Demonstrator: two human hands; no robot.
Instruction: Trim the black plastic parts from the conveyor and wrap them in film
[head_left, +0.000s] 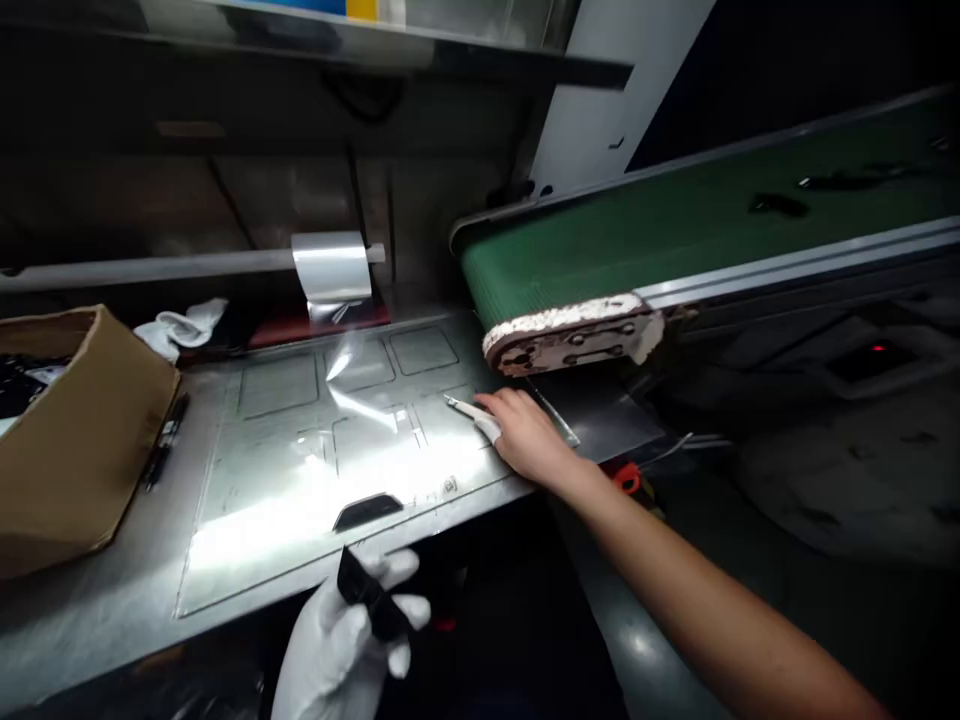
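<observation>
My left hand [334, 645], in a white glove, is closed around a small glossy black plastic part [371, 597] just off the near edge of the bench. A similar black part [367, 512] lies on the clear sheet [262, 480], close to that edge. My bare right hand [523, 432] rests over the sheet's right end. Its fingers hold a slim, pale craft knife [463, 406], whose pointed metal tip faces left. Something white covers part of the thumb side. The fingers hide the rest of the knife's handle.
At the left stands a cardboard box [82, 450] with dark items inside, beside a black pen [165, 440] and a white glove [184, 325]. A roll of film [332, 268] hangs on a bar behind. The green conveyor belt [637, 230] at the right carries dark pieces.
</observation>
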